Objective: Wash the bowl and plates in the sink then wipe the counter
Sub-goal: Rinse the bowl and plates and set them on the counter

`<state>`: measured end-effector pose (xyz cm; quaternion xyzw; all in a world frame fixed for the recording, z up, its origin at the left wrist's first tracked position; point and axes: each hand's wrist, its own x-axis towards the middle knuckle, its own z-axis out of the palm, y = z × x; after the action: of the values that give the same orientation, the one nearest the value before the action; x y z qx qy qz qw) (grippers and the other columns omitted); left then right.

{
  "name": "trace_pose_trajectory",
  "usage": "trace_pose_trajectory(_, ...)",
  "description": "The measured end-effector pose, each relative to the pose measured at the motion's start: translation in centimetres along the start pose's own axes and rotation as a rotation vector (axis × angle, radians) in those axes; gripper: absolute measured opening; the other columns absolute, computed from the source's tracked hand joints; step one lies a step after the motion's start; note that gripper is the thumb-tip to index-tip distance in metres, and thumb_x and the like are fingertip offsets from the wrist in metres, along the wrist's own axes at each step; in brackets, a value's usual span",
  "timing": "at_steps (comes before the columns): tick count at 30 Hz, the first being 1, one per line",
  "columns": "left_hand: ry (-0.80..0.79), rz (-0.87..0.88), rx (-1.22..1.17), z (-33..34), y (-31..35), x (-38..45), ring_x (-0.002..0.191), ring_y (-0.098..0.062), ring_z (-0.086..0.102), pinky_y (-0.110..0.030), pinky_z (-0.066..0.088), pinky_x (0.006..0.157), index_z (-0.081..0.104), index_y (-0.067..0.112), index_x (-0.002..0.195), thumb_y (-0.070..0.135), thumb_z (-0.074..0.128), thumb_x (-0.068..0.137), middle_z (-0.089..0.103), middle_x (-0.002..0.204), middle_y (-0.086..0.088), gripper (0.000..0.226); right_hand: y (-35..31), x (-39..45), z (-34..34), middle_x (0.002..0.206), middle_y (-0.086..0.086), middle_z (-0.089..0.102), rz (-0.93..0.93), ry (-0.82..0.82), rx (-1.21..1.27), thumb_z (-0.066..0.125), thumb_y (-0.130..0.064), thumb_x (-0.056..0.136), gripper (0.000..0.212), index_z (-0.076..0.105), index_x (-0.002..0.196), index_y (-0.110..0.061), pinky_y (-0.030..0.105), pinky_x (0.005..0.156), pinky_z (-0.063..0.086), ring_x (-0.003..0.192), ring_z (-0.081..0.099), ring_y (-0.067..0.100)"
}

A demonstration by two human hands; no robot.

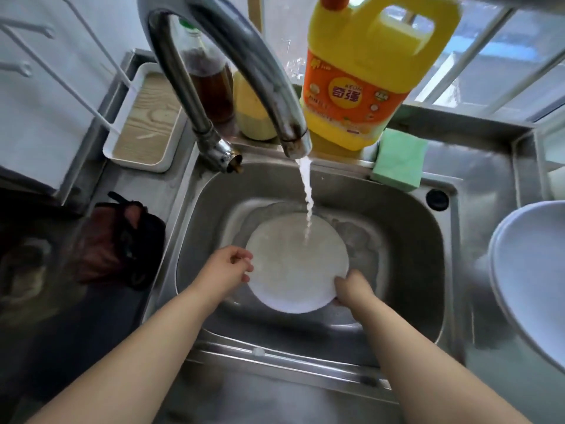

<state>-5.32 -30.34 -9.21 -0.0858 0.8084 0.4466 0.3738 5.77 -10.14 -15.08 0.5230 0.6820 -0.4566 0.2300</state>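
Down in the sink (406, 240), a white plate (295, 267) sits tilted under the running tap (275, 96). The left hand (230, 266) pinches its left rim, fingers curled. The right hand (351, 289) grips the lower right edge. Bare basin shows all round the plate. More plates (532, 270) are stacked on the right counter.

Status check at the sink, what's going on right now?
Left hand and right hand grip round white plate by its edges. Tap water hitting it inside steel sink. Nothing blocking.
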Motion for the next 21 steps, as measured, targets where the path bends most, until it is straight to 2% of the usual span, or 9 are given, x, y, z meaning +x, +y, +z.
trace_pose_trajectory(4,0.028,0.024,0.039,-0.6,0.5,-0.9,0.06,-0.017,0.053,-0.019,0.047,0.055,0.061,0.005,0.093,-0.002,0.05,0.091,0.06,0.076,-0.007,0.013,-1.0,-3.0,-2.6,0.088,0.014,0.061,-0.081,-0.038,0.015,0.039,-0.007,0.092,0.014,0.052,0.096,-0.008,0.035,0.061,0.058,0.078,0.064,0.03)
trace_pose_trajectory(8,0.116,0.013,0.09,-1.3,0.2,-1.7,0.075,-0.025,0.056,-0.037,0.049,0.077,0.06,0.015,0.078,0.004,0.058,0.085,0.061,0.076,-0.007,0.014,-1.6,-5.4,-4.6,0.063,0.016,0.061,-0.11,-0.02,0.148,0.038,-0.001,0.088,0.019,0.057,0.083,0.001,0.04,0.061,0.06,0.056,0.066,0.029)
trace_pose_trajectory(10,0.109,-0.034,0.088,-1.4,0.2,-1.8,0.072,-0.025,0.056,-0.038,0.051,0.073,0.058,0.016,0.076,0.006,0.057,0.086,0.06,0.076,-0.008,0.014,-1.8,-6.7,-5.4,0.06,0.017,0.06,-0.129,0.004,0.189,0.04,0.0,0.088,0.018,0.057,0.084,0.005,0.035,0.05,0.057,0.053,0.066,0.029)
trace_pose_trajectory(12,0.039,-0.108,-0.013,-1.0,0.8,-2.5,0.06,-0.023,0.052,-0.031,0.049,0.058,0.055,0.005,0.082,0.009,0.052,0.093,0.056,0.072,-0.011,0.012,-2.1,-8.1,-6.3,0.065,0.018,0.059,-0.143,0.026,0.263,0.042,0.001,0.09,0.016,0.057,0.086,0.006,0.027,0.045,0.051,0.053,0.064,0.027)
trace_pose_trajectory(13,-0.013,-0.159,-0.093,-0.7,1.4,-2.9,0.057,-0.023,0.051,-0.029,0.047,0.054,0.054,0.002,0.084,0.013,0.048,0.097,0.054,0.071,-0.012,0.017,-2.2,-8.8,-6.7,0.069,0.018,0.059,-0.153,0.032,0.3,0.043,0.001,0.091,0.015,0.057,0.087,0.006,0.025,0.045,0.05,0.055,0.064,0.025)
trace_pose_trajectory(14,-0.058,-0.197,-0.152,-0.4,1.7,-3.2,0.06,-0.025,0.054,-0.03,0.05,0.057,0.055,0.001,0.086,0.019,0.044,0.1,0.056,0.073,-0.014,0.025,-2.1,-9.4,-7.0,0.073,0.017,0.06,-0.166,0.041,0.327,0.044,-0.002,0.091,0.014,0.057,0.09,0.005,0.025,0.046,0.05,0.057,0.064,0.024)
trace_pose_trajectory(17,-0.134,-0.199,-0.271,0.4,3.1,-4.2,0.086,-0.036,0.066,-0.046,0.054,0.085,0.065,0.002,0.099,0.035,0.038,0.102,0.069,0.092,-0.022,0.042,-1.8,-10.9,-8.1,0.089,0.013,0.063,-0.197,0.066,0.358,0.049,-0.009,0.091,0.012,0.056,0.1,-0.004,0.038,0.061,0.059,0.075,0.066,0.026)
trace_pose_trajectory(19,-0.152,-0.152,-0.349,0.6,4.1,-4.6,0.09,-0.034,0.068,-0.043,0.055,0.084,0.067,0.002,0.102,0.032,0.04,0.102,0.071,0.094,-0.021,0.04,-1.4,-11.8,-8.6,0.091,0.012,0.064,-0.24,0.091,0.355,0.051,-0.01,0.09,0.013,0.056,0.102,-0.01,0.045,0.07,0.059,0.081,0.066,0.027)
trace_pose_trajectory(21,-0.159,-0.1,-0.391,0.7,4.9,-4.8,0.086,-0.029,0.067,-0.037,0.056,0.076,0.063,0.0,0.104,0.021,0.041,0.102,0.07,0.095,-0.019,0.031,-1.0,-12.6,-8.9,0.089,0.01,0.065,-0.29,0.104,0.378,0.051,-0.009,0.092,0.009,0.055,0.099,-0.013,0.038,0.066,0.059,0.08,0.066,0.024)
